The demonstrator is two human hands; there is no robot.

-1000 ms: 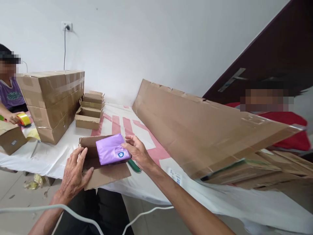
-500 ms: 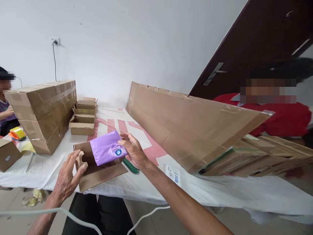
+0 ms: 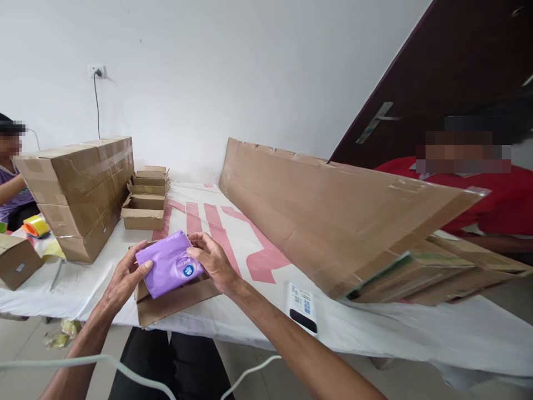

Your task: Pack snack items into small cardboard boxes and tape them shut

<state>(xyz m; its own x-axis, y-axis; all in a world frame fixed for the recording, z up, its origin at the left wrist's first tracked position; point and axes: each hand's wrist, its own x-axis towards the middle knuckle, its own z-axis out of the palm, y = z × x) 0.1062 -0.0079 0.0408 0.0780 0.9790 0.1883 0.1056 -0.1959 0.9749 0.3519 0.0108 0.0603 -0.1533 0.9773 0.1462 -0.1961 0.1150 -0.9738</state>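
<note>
A purple soft plastic packet (image 3: 166, 266) with a round blue logo is held tilted over an open cardboard box (image 3: 177, 304) at the table's near edge. My left hand (image 3: 125, 278) grips the packet's left end, thumb on top. Its right end is pinched by my right hand (image 3: 213, 261), thumb on the upper face and fingers behind. The packet covers most of the box's opening, so the inside is largely hidden.
Taped cartons (image 3: 83, 200) are stacked at the left, beside a row of small open boxes (image 3: 144, 214). A long cardboard panel (image 3: 333, 222) slants across the right. A white device (image 3: 302, 308) lies near the front edge. People sit at both sides; a white cable (image 3: 104, 364) crosses low in front.
My left hand has left the box's edge flap and taken hold of the packet. The packet has shifted left over the box. The green object beside the box is no longer visible.
</note>
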